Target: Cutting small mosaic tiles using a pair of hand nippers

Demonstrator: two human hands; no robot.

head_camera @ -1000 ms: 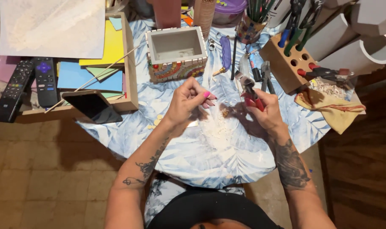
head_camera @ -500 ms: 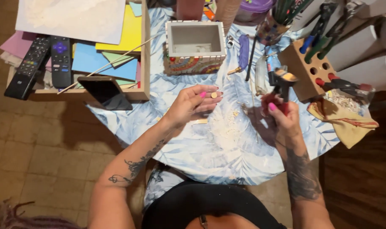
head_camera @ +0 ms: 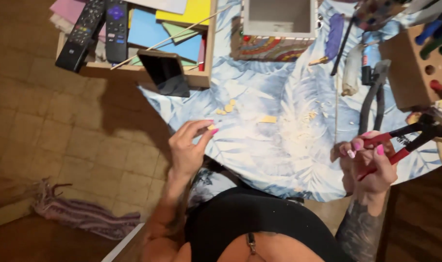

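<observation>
A small pale yellow chip [head_camera: 211, 127] is pinched between the thumb and fingertips of the left hand [head_camera: 188, 145], which is curled closed around it just over the near left edge of the blue leaf-patterned tablecloth [head_camera: 279, 160]. More pale chips [head_camera: 226, 107] are scattered on the cloth just beyond that hand, and a larger flat pale piece [head_camera: 268, 119] lies to their right among crumbs. At the near right, red-handled nippers [head_camera: 409, 138] are gripped in the right hand [head_camera: 369, 165], the fingers wrapped shut around the handles and the tool pointed to the right. A second pair of dark pliers [head_camera: 374, 99] lies on the cloth farther off, beside a wooden block with holes [head_camera: 409, 68] holding tools. At the far middle a box with an open top and a colourful mosaic side [head_camera: 274, 29] is seen. To the far left, a wooden tray [head_camera: 133, 73] carries coloured paper sheets [head_camera: 158, 34], two remote controls [head_camera: 97, 29] and a dark phone [head_camera: 166, 73] leaning over its edge.
</observation>
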